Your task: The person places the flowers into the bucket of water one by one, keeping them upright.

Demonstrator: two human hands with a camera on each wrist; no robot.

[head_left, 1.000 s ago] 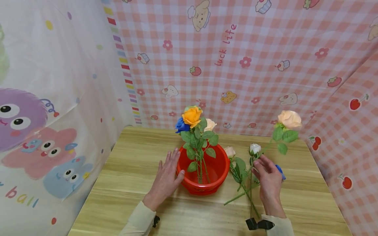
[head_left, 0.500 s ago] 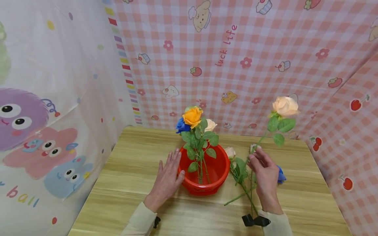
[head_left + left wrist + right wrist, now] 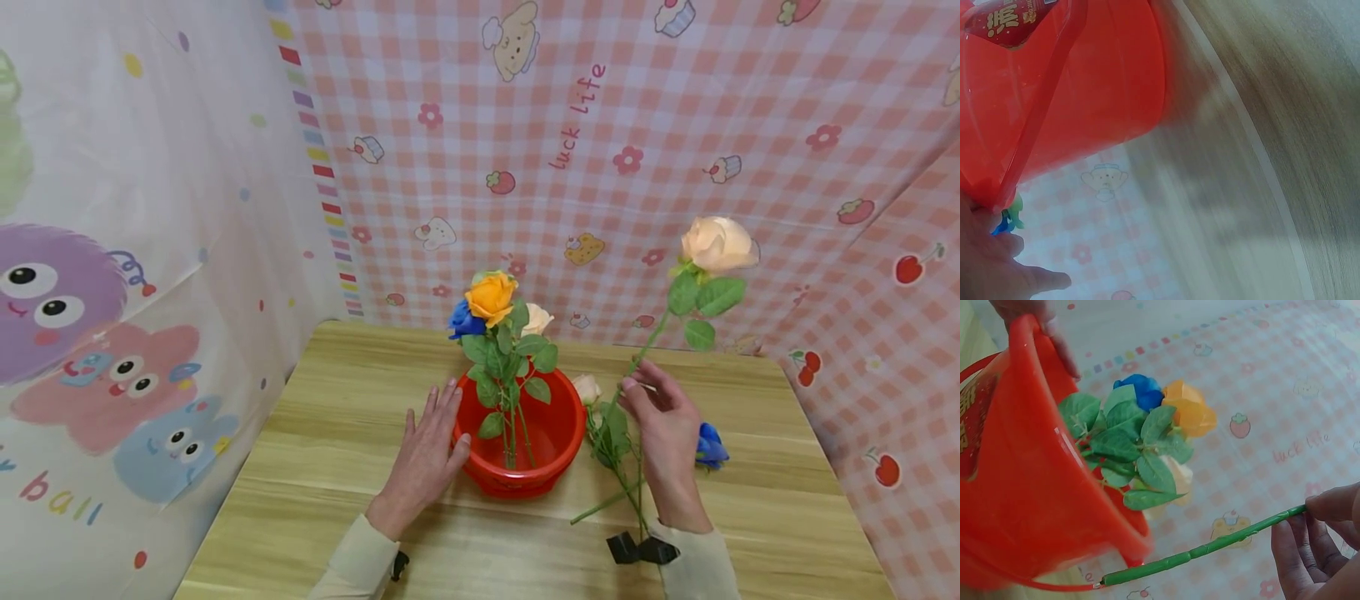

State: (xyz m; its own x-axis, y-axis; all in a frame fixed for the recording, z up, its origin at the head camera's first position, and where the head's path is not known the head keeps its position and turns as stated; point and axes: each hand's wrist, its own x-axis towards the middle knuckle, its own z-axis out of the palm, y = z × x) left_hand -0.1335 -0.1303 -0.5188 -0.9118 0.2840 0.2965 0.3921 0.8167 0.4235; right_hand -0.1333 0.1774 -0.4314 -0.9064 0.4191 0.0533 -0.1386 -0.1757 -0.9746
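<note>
while our left hand (image 3: 422,458) lies with its fingers spread against the left side of the red bucket (image 3: 517,477), our right hand (image 3: 667,429) pinches the green stem (image 3: 1210,546) of a peach rose (image 3: 716,247) between thumb and fingertips. in the head view its bloom shows above the back edge of the table (image 3: 337,400), toward the right corner, its stem slanting down toward the bucket, which stands roughly midway between the left and right edges. in the bucket lean an orange rose (image 3: 491,296), a blue rose (image 3: 465,322) and a cream rose (image 3: 537,319). just beside it a pale rose (image 3: 586,389) lies on the table; a second blue rose (image 3: 712,447) lies nearer the right edge.

we judge the step in hand to be carrying the peach rose by its stem. to do it well, we should pinch firmly, lift the lower end (image 3: 1110,578) free of the leaves (image 3: 613,433) beneath, and raise it above the rim before any sideways move. our left hand should brace without pushing, since the bucket could slide.
</note>
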